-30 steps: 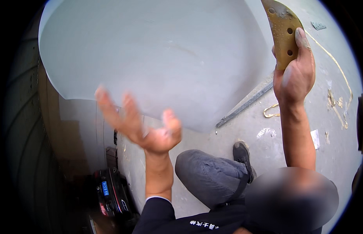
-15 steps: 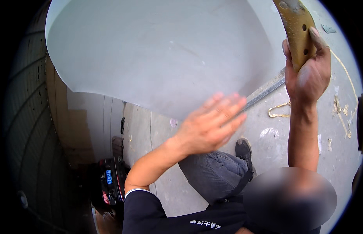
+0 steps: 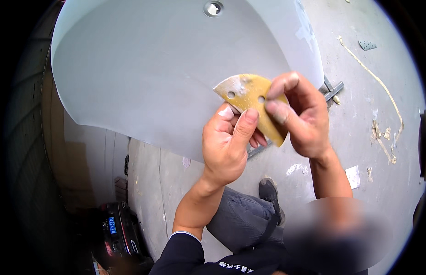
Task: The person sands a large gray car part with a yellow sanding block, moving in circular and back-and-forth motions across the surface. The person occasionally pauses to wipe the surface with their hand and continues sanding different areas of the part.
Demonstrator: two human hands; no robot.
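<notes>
From my distant place I see both hands grasping one thing, a yellow half-round sheet (image 3: 249,94) with small round holes and a whitish, dusty patch near its left tip. The left hand (image 3: 226,153) has its thumb pressed on the face of the sheet and its fingers behind the lower edge; the right hand (image 3: 304,123) pinches the right side, its thumb beside one hole and its fingers bent at the rim. The sheet is in the air, in my view before the lower right part of a big grey panel (image 3: 167,73); I cannot tell if it touches this panel. Near the top, the panel has a round opening (image 3: 214,8). Below the hands I find grey trousers (image 3: 242,213), a dark shoe (image 3: 269,190) and a dark shirt (image 3: 181,254), which carries a row of white characters on it. At the right, on the grey floor (image 3: 334,151), lie a long pale strip (image 3: 381,82), a dark perforated piece (image 3: 367,45) and a white paper (image 3: 353,177). At the lower left stands a black vehicle (image 3: 124,229), with a blue plate (image 3: 112,225) bearing small white characters.
</notes>
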